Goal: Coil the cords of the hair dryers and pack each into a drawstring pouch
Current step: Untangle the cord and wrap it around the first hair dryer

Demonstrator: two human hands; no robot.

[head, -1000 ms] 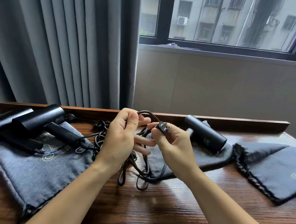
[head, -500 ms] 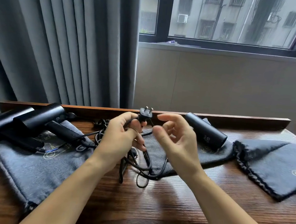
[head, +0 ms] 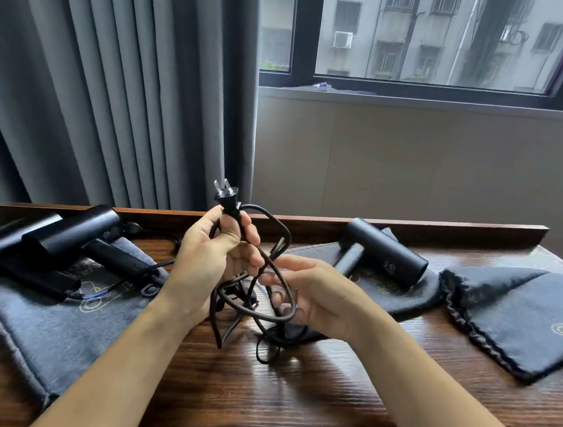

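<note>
- The cord and its plug are black — the plug's prongs a pale silver.
- The hair dryers at the left and the one at the right are matte black; the right one carries a small pale mark.
- The drawstring pouches are slate grey with thin yellow-gold line print.
- The table is dark reddish-brown with streaked wood grain.
- The curtain is plain grey — darker in its folds.
</note>
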